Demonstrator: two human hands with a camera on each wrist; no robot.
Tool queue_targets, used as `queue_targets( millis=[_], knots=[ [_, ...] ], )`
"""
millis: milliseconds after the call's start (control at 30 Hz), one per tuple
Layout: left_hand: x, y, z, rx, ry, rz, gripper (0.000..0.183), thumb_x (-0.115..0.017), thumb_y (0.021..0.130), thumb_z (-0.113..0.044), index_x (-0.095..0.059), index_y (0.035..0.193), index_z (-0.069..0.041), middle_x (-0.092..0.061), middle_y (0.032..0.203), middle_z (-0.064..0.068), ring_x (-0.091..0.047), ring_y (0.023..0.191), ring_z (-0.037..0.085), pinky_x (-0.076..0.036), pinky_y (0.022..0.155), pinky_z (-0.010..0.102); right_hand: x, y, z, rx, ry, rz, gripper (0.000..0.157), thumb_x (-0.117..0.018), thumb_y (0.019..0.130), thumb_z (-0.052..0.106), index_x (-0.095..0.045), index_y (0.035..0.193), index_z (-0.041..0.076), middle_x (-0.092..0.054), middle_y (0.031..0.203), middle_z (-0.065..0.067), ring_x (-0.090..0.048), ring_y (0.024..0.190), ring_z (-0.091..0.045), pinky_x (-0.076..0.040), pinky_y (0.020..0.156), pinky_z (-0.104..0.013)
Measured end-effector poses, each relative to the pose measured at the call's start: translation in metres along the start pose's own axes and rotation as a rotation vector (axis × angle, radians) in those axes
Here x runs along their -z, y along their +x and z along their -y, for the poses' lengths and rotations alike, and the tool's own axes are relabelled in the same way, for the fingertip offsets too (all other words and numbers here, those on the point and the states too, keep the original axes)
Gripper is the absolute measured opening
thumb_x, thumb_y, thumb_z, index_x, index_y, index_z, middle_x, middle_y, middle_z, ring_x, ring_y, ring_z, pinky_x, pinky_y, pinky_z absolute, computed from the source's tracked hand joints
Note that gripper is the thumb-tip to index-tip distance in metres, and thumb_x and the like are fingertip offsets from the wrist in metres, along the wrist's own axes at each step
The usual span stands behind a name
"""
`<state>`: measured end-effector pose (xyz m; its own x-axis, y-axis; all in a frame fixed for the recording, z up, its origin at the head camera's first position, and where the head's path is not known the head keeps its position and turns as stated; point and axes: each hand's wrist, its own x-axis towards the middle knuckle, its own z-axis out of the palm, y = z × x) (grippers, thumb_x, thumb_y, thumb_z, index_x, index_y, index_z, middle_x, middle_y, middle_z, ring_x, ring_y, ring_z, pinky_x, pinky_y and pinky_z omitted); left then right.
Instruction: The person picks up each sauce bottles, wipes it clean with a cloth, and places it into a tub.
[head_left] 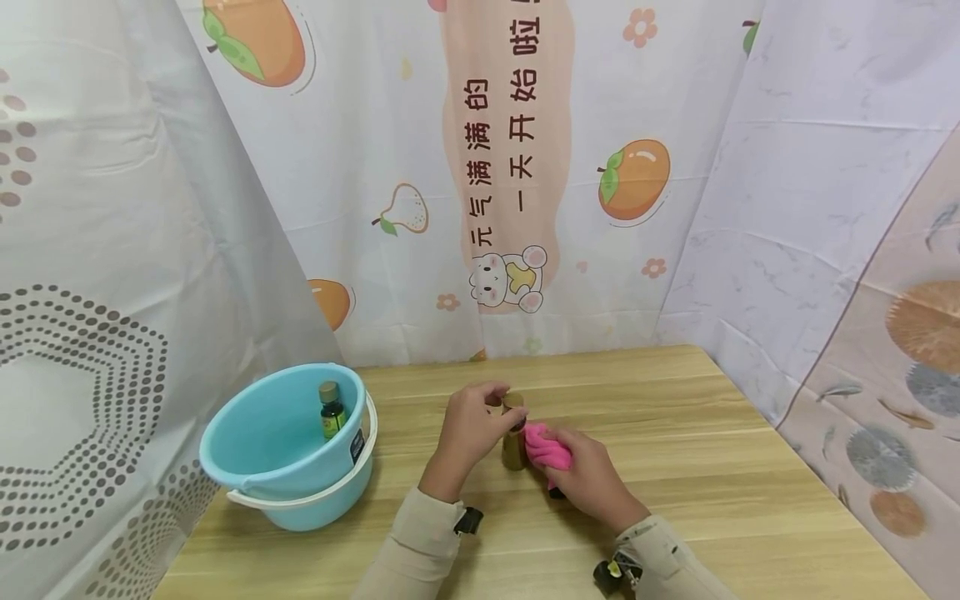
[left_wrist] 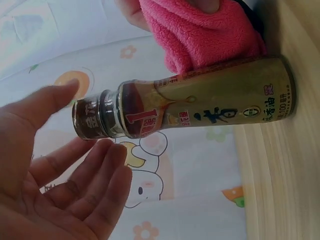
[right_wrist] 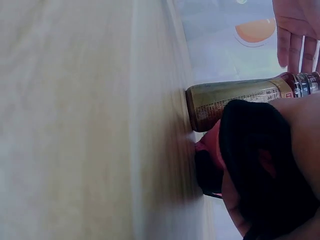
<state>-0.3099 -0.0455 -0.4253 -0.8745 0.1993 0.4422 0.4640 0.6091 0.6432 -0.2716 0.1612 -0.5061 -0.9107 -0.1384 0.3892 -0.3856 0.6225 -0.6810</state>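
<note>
A sesame oil bottle with a dark cap stands upright on the wooden table. My left hand is at its top, the thumb beside the cap and the loosely spread fingers on the other side by the neck. Those fingers look fairly straight in the right wrist view. My right hand grips a bunched pink cloth against the bottle's side, also seen as fluffy pink cloth in the left wrist view. Black material hides much of the right hand's grip.
Left of the hands stands a light-blue bucket with a white handle, stacked with another tub. Inside leans a small dark bottle with a yellow-green label. Printed curtains hang behind and beside the table.
</note>
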Motion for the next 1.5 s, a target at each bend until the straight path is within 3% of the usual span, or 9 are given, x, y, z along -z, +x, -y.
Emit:
queue_targets(
  millis=[167,267,500,700,800,1067,1300,1500],
  knots=[
    [-0.0016,-0.0005,0.0019,-0.002,0.002,-0.007,0.030,-0.087,0.086,-0.035,-0.079,0.106,-0.014,-0.075,0.095,-0.003,-0.074,0.087,0.011,-0.061,0.076,0.031,-0.0010,-0.0007,0.0001,0.014,0.037,-0.024,0.043,-0.084,0.088,0.015,-0.071,0.127,0.024,-0.073,0.108,0.005,-0.067,0.079,-0.003,-0.059,0.070,-0.022],
    [-0.0022,-0.0002,0.0028,-0.003,-0.006,-0.006,0.029,-0.087,0.086,-0.033,-0.080,0.106,-0.014,-0.075,0.095,-0.002,-0.074,0.086,0.011,-0.062,0.075,0.029,-0.0017,-0.0002,0.0008,0.052,0.036,-0.087,0.042,-0.086,0.086,0.016,-0.072,0.125,0.024,-0.074,0.113,0.004,-0.069,0.088,-0.005,-0.060,0.074,-0.024],
    [-0.0028,0.0015,0.0026,-0.010,-0.023,0.013,0.031,-0.086,0.087,-0.033,-0.080,0.110,-0.012,-0.077,0.096,-0.001,-0.075,0.086,0.014,-0.062,0.074,0.027,-0.0032,0.0018,0.0007,0.139,0.107,-0.225,0.043,-0.086,0.084,0.008,-0.072,0.121,0.022,-0.076,0.111,-0.001,-0.071,0.087,-0.010,-0.061,0.072,-0.022],
    [-0.0016,0.0017,0.0001,0.000,-0.033,0.053,0.032,-0.084,0.089,-0.031,-0.079,0.114,-0.012,-0.079,0.100,0.002,-0.075,0.089,0.013,-0.062,0.076,0.026,-0.0009,0.0029,0.0033,0.258,0.176,-0.326,0.043,-0.084,0.087,0.008,-0.071,0.128,0.017,-0.072,0.129,-0.008,-0.071,0.117,-0.027,-0.054,0.098,-0.018],
    [-0.0011,0.0010,-0.0012,0.001,-0.046,0.070,0.032,-0.084,0.089,-0.029,-0.079,0.115,-0.011,-0.079,0.100,0.002,-0.075,0.088,0.013,-0.062,0.075,0.027,0.0011,0.0027,0.0058,0.282,0.203,-0.356,0.044,-0.085,0.087,0.009,-0.071,0.128,0.015,-0.069,0.133,-0.011,-0.069,0.120,-0.031,-0.051,0.103,-0.016],
    [-0.0010,-0.0006,-0.0014,-0.008,-0.051,0.088,0.033,-0.081,0.092,-0.028,-0.078,0.118,-0.009,-0.079,0.105,0.004,-0.075,0.091,0.015,-0.062,0.079,0.028,0.0039,0.0014,0.0082,0.273,0.195,-0.289,0.043,-0.083,0.087,0.006,-0.071,0.126,0.016,-0.068,0.135,-0.008,-0.069,0.116,-0.023,-0.055,0.095,-0.015],
    [-0.0004,-0.0019,-0.0009,-0.019,-0.052,0.083,0.032,-0.081,0.092,-0.028,-0.078,0.118,-0.011,-0.078,0.107,0.007,-0.075,0.092,0.018,-0.062,0.078,0.028,0.0006,0.0019,0.0033,0.268,0.205,-0.239,0.039,-0.080,0.089,0.004,-0.070,0.123,0.019,-0.072,0.116,-0.003,-0.071,0.085,-0.012,-0.061,0.069,-0.022],
    [0.0002,-0.0015,-0.0018,-0.004,-0.053,0.089,0.033,-0.081,0.092,-0.032,-0.078,0.118,-0.012,-0.078,0.105,0.006,-0.075,0.089,0.016,-0.063,0.076,0.028,0.0019,0.0007,0.0004,0.197,0.196,-0.199,0.042,-0.079,0.089,0.003,-0.070,0.122,0.026,-0.072,0.112,0.002,-0.069,0.076,-0.005,-0.061,0.064,-0.024]
  ],
)
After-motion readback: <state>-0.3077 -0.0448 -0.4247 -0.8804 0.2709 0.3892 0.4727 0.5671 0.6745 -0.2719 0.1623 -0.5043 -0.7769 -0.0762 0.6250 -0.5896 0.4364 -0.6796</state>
